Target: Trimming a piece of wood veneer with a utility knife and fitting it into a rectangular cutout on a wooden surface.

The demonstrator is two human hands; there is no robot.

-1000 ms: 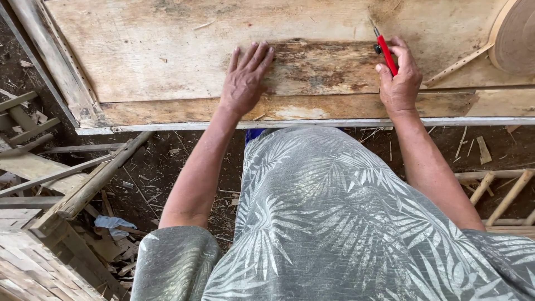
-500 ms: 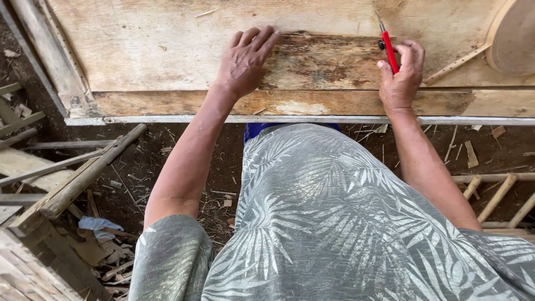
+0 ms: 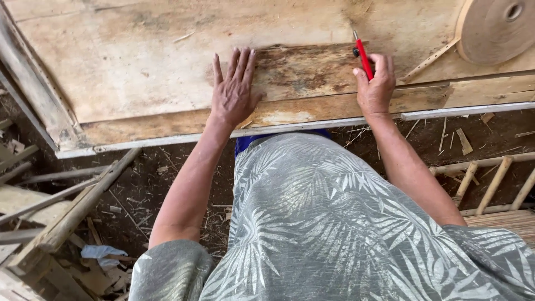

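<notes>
Left hand [image 3: 234,92] open, palm flat on dark strip [image 3: 304,72] near bench [image 3: 111,61] front edge, likely pinning it steady. Right hand [image 3: 374,86] closed around red knife [image 3: 362,54], tip aimed away, at strip's right end, seemingly set to cut. Tan tape roll [image 3: 493,28] lies at far right corner. No packages, labels, signs visible. Wood scraps [image 3: 61,217] below left edge.

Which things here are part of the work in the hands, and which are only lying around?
In use:
- left hand, flat on the dark worn wood piece
- right hand, holding the red tool

Lying about:
- roll of brown tape
- bamboo ladder frame
- wood scraps on the ground
</notes>
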